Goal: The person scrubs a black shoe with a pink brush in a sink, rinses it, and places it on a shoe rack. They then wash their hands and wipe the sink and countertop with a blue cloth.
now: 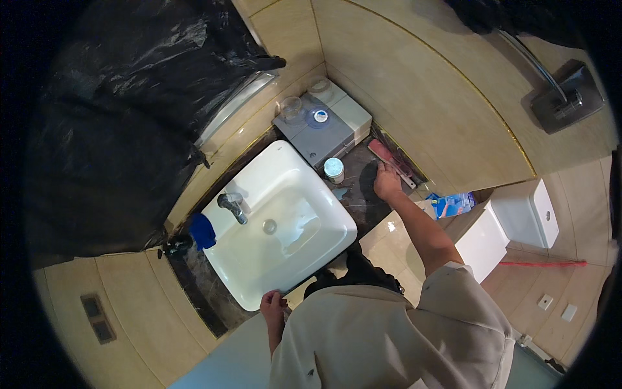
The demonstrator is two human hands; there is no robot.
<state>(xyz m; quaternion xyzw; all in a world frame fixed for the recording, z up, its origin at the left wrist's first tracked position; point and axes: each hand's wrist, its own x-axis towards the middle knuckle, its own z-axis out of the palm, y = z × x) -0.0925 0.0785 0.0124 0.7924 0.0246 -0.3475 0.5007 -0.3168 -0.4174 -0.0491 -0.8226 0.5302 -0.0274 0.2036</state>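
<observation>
My right hand point(387, 182) reaches over the dark stone countertop point(357, 204) beside a flat brush with a pinkish-red head point(380, 150) and a pale handle. Its fingertips are at the brush's near edge; whether they grip it I cannot tell. A jar with a pale blue lid point(334, 168) stands left of this hand, by the grey box. My left hand point(273, 303) hangs by the front rim of the white washbasin point(335, 243), fingers curled. Whether anything is inside those fingers is hidden. A chrome faucet point(233, 206) stands at the basin's back.
A grey box point(320, 141) bears clear containers point(291, 108) in the corner. A blue cloth point(202, 231) lies by the basin's left side. Black plastic sheeting point(121, 121) covers the wall area behind. On the right are a white toilet point(478, 238) and a blue package point(453, 205).
</observation>
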